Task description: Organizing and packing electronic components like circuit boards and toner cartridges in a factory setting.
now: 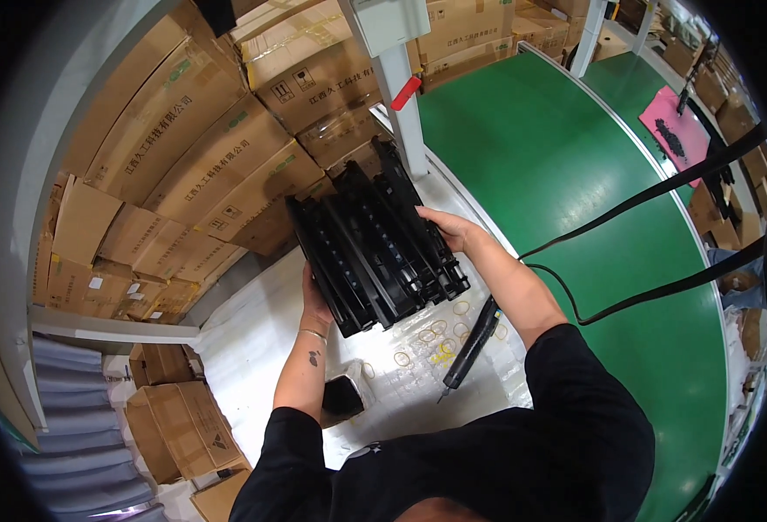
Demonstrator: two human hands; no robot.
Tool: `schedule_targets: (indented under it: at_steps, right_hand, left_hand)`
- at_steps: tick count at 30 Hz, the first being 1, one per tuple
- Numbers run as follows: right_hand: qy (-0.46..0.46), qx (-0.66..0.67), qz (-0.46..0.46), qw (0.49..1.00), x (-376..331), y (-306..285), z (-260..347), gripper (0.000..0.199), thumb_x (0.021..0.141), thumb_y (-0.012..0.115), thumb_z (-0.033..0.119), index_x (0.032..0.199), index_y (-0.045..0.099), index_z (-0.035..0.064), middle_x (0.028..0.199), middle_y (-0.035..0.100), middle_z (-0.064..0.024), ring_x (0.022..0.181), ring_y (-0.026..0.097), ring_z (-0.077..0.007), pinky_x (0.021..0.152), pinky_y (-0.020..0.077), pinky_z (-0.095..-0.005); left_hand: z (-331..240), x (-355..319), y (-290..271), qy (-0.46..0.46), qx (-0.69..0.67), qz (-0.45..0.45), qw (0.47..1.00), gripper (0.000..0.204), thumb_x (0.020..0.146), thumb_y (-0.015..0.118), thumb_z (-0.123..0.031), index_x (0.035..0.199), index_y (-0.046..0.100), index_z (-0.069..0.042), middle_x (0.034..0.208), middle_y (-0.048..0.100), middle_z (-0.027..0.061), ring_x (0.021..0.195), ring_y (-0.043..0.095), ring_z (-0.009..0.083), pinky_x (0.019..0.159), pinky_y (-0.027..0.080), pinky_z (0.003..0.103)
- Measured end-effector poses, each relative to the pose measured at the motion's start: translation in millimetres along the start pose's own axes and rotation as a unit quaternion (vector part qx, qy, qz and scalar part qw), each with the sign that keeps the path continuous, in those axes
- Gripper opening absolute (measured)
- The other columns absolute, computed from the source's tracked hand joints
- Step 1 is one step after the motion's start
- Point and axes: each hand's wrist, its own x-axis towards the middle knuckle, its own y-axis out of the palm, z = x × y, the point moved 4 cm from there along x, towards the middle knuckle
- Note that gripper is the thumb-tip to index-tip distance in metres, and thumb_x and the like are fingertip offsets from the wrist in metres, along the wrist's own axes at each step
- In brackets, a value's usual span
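Observation:
Between my two hands is a bundle of long black plastic parts [375,239], lying side by side, held above the white-covered worktop [253,348]. My left hand [314,300] grips the bundle's near left side, its fingers partly hidden behind the parts. On the right side, my right hand [449,229] presses against the outermost part, thumb on top. A black electric screwdriver [472,350] with a thin bit lies below the bundle. Several loose rubber bands [401,358] are scattered beside it. An open-topped small box with a dark inside [342,397] stands near my left forearm.
Stacked cardboard cartons [218,165] rise behind and left of the worktop. A green conveyor-like table [627,348] runs along the right, black straps [653,191] crossing above it. A grey post [399,104] stands at the worktop's far corner. Open cartons [179,418] sit lower left.

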Motion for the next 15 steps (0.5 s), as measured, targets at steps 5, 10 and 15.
schedule_targets:
  at_steps: [5, 10, 15]
  right_hand:
    - [-0.01, 0.038, 0.024, 0.999, -2.6, 7.5, 3.5, 0.053, 0.081, 0.057, 0.048, 0.115, 0.057, 0.0075, 0.105, 0.062, -0.0097, 0.09, 0.062, -0.0191, 0.079, 0.0515, -0.0336]
    - [-0.044, 0.064, 0.051, 0.996, -23.0, 35.9, -1.3, 0.05, 0.083, 0.057, 0.044, 0.116, 0.055, 0.0065, 0.104, 0.063, -0.0101, 0.09, 0.063, -0.0192, 0.078, 0.0523, -0.0347]
    - [-0.108, 0.052, 0.029, 0.992, -81.2, 87.7, -7.1, 0.047, 0.083, 0.057, 0.041, 0.116, 0.054, 0.0069, 0.101, 0.063, -0.0082, 0.085, 0.063, -0.0184, 0.073, 0.0534, -0.033]
  left_hand:
    - [3.2, 0.6, 5.7, 0.0, -0.008, 0.016, 1.0, 0.066, 0.076, 0.055, -0.058, 0.123, 0.05, -0.012, 0.117, 0.056, 0.0101, 0.102, 0.057, 0.0276, 0.089, 0.047, 0.042]
    - [1.1, -25.4, 24.6, -0.003, -0.01, 0.025, 1.0, 0.068, 0.074, 0.057, -0.058, 0.124, 0.049, -0.012, 0.118, 0.056, 0.0098, 0.103, 0.056, 0.0266, 0.091, 0.046, 0.043]
    - [-14.9, -81.0, 54.8, 0.049, 0.081, 0.019, 0.995, 0.068, 0.075, 0.054, -0.061, 0.121, 0.052, -0.012, 0.116, 0.057, 0.009, 0.102, 0.056, 0.026, 0.091, 0.045, 0.041]
